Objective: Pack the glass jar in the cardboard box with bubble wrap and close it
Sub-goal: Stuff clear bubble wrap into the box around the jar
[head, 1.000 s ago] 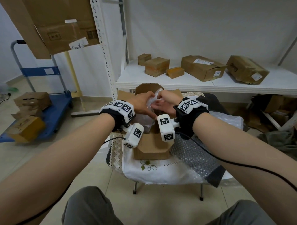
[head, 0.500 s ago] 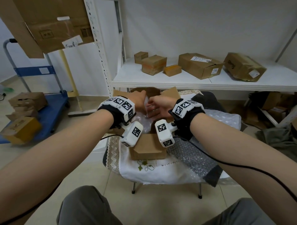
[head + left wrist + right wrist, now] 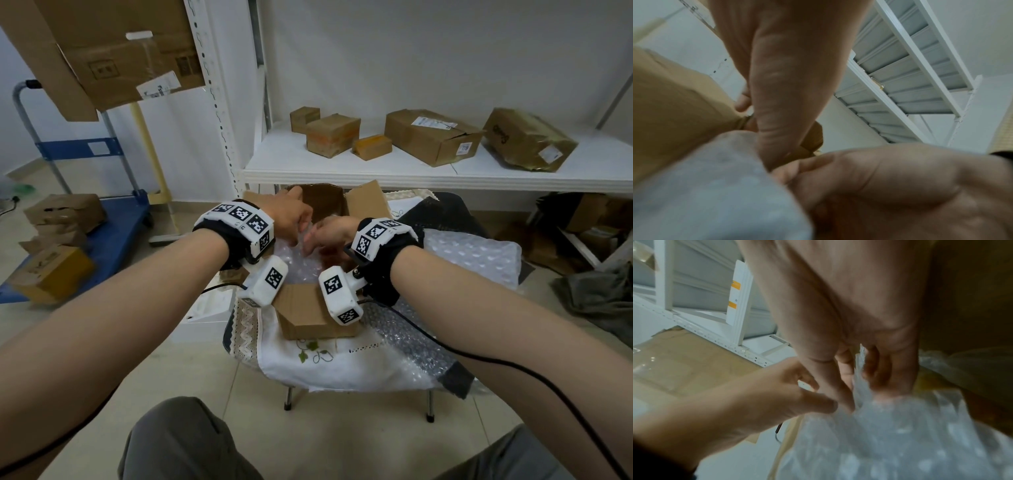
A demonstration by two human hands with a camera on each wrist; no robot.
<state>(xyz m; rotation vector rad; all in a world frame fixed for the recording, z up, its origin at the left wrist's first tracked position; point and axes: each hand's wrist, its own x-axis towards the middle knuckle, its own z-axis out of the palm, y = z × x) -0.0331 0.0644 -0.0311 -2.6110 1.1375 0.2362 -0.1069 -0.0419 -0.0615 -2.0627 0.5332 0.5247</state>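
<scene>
An open cardboard box (image 3: 310,310) stands on a small cloth-covered table (image 3: 342,363), its flaps up. Bubble wrap (image 3: 296,265) fills the box, and the glass jar is hidden under it. Both hands are inside the box mouth, close together. My right hand (image 3: 857,373) pinches an upright edge of the bubble wrap (image 3: 900,434) between thumb and fingers. My left hand (image 3: 818,394) has curled fingers and meets the same edge beside the right thumb. In the left wrist view the left hand (image 3: 756,123) reaches down along a cardboard flap (image 3: 674,97) onto the wrap (image 3: 715,186).
A spare bubble wrap sheet (image 3: 466,257) lies on the table's right side over dark cloth. Behind the table a white shelf (image 3: 428,178) carries several cardboard boxes. At the left a blue trolley (image 3: 113,226) holds more boxes. A white box (image 3: 205,315) sits on the floor.
Both hands have sunk lower into the box and the tuft of wrap that stood up between them is pushed down. The hands stay close together.
</scene>
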